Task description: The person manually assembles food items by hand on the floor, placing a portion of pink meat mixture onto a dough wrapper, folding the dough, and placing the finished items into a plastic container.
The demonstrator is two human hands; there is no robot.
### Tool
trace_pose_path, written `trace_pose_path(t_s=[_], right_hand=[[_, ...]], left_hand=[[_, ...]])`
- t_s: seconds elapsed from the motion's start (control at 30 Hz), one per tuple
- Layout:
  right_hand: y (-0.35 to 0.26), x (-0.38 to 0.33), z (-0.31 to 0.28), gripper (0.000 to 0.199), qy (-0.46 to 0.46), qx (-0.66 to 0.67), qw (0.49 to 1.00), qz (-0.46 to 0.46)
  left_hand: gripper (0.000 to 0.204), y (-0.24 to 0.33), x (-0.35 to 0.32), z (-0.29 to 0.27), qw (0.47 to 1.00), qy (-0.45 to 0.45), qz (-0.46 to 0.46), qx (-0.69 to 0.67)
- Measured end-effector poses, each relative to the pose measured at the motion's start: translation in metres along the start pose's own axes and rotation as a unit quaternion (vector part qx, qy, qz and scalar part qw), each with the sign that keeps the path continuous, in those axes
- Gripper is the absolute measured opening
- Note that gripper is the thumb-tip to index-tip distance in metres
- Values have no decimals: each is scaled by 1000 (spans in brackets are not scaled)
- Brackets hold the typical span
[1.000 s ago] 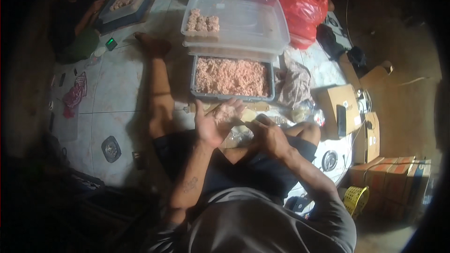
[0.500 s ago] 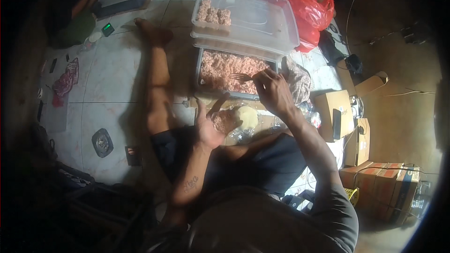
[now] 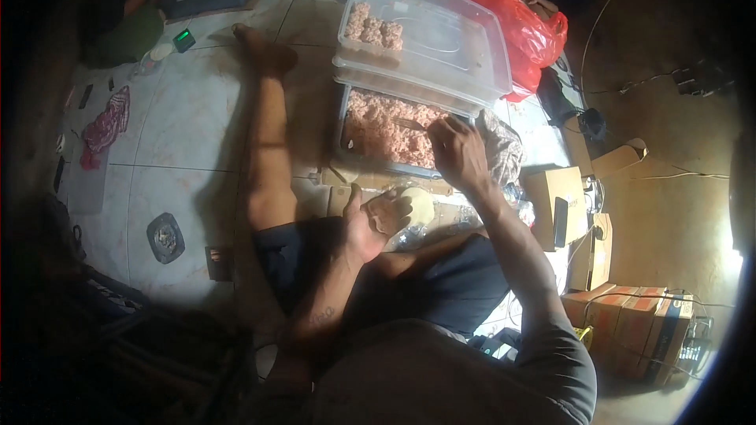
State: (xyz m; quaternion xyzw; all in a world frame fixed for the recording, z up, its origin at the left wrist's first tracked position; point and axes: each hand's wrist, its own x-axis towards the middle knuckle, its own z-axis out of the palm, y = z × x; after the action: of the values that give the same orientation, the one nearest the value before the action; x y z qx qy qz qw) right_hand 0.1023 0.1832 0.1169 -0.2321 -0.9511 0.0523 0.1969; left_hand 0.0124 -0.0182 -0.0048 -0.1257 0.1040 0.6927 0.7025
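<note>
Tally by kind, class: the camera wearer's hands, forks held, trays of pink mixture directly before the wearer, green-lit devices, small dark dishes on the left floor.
Hands (left hand, right hand): 2
Fork: 1
Tray: 1
Green-lit device: 1
Dark dish: 1
Total: 6

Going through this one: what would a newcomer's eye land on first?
Probably the bright red plastic bag, upper right, beside the clear plastic tub. Next, the pinkish mixture filling a container near the centre, where the right hand holds a fork.
</note>
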Motion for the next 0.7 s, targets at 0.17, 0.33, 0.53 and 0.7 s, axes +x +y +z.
trace_pose_path(t_s=[0.17, 0.33, 0.53, 0.7], right_hand=[[43, 25, 46, 16, -5, -131, 987, -97], [51, 19, 66, 17, -95, -73, 987, -104], [9, -6, -19, 15, -37, 210, 976, -39], [-2, -51, -48, 16, -111, 277, 952, -70]], left_hand=[[78, -10, 20, -17, 999, -24, -15, 34], [79, -6, 19, -12, 996, -27, -6, 87], [89, 10, 1, 35, 996, -55, 17, 70], [97, 19, -3, 67, 994, -104, 6, 23]])
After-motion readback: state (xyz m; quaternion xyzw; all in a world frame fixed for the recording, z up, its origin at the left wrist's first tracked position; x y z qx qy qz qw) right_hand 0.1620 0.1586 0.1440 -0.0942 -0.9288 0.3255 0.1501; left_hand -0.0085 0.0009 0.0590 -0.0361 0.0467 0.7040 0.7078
